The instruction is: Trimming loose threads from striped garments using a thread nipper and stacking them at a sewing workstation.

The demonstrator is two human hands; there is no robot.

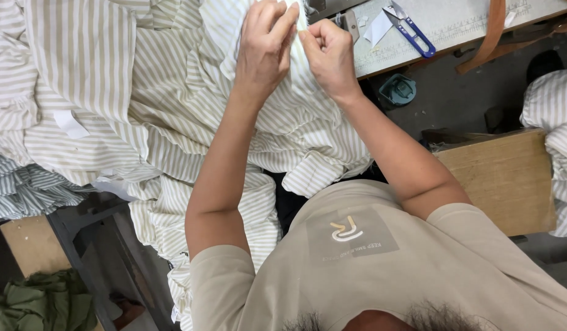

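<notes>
Small white rectangular fabric label (69, 123) lying flat on the cream-and-beige striped cotton garment (173, 92), far left of the hands. Another white paper slip (378, 27) on the pale grey counter (455, 24), just right of the hands, beside blue-handled thread snips (411, 29). Pale square patch (351, 236) with a curved emblem on the beige T-shirt (381, 263), below the garment.

Left hand (265, 52) and right hand (329, 55) raised together over the garment's upper fold, at the counter's near edge. Left fingers (286, 21) pinched shut on a fold of the striped cloth; right fingers (309, 35) curled closed, tips meeting the left's, apparently nipping something too small to make out. Pinched spot itself hidden behind the knuckles.

Top of the garment cut off by the upper frame edge; sewing-machine parts (332, 9) above the hands only partly seen. Brown leather strap (492, 34) draped over the counter's right end. Teal object (398, 89) on the floor under the counter edge, indistinct. Bare wooden board (504, 181) right of the garment, open on top. More striped cloth (556, 122) beyond it, cropped. Green fabric heap (41, 303) at lower left, partly cut off.
</notes>
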